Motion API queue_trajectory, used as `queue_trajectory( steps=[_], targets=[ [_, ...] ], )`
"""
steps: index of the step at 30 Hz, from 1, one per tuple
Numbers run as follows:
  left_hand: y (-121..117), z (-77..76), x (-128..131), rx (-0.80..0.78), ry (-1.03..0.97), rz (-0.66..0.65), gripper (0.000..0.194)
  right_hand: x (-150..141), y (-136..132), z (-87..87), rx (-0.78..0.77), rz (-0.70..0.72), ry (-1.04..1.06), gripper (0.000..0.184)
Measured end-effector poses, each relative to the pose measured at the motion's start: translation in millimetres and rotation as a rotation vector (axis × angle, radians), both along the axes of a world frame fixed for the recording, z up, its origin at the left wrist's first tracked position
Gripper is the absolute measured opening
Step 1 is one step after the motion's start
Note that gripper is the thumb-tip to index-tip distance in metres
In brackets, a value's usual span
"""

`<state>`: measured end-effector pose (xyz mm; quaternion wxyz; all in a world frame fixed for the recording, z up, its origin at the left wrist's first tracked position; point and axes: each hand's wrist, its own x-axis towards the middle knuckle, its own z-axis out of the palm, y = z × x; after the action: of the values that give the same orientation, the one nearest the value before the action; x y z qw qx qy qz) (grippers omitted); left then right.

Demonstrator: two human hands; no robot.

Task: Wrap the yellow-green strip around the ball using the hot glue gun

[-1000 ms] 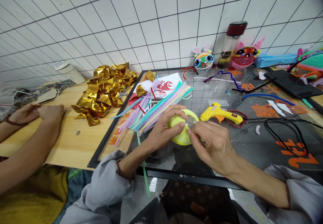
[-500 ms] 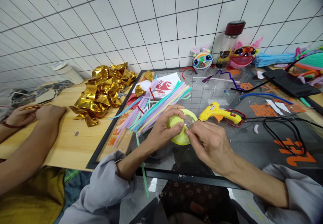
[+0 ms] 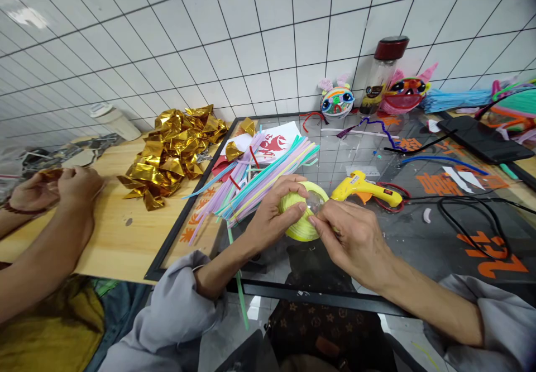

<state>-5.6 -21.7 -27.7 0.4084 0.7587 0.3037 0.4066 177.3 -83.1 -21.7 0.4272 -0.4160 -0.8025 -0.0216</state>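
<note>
My left hand (image 3: 274, 215) is wrapped round a small round yellow lantern-like ball (image 3: 302, 228) with a clear part at its top, holding it just above the glass table. My right hand (image 3: 349, 238) meets it from the right, thumb and forefinger pinched at the ball's clear top. What that pinch holds is too small to make out. A bundle of pastel pipe cleaners (image 3: 262, 179) lies just behind my left hand, and a yellow glue gun (image 3: 366, 189) lies behind my right hand.
A heap of gold foil (image 3: 173, 151) lies on the wooden table at left. Another person's hands (image 3: 58, 189) work there on a small piece. Two colourful masks (image 3: 337, 101), a bottle (image 3: 381, 73), black cables (image 3: 469, 210) and a dark tablet (image 3: 486, 137) sit at the back and right.
My hands stay on the yellow ball with only slight finger shifts. The other person's hands have lifted a little and drawn together on a gold piece.
</note>
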Motion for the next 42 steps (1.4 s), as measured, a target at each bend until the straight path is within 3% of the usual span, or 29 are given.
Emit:
queue_trajectory(
  steps=[25,42],
  targets=[
    [-4,7.2,2,-0.065,0.009,-0.010,0.022,4,1,3.0,0.011,0.003,0.000,0.033],
    [5,5.5,3,-0.035,0.020,-0.005,0.029,10,9,-0.1,-0.012,0.090,-0.033,0.032]
  ],
)
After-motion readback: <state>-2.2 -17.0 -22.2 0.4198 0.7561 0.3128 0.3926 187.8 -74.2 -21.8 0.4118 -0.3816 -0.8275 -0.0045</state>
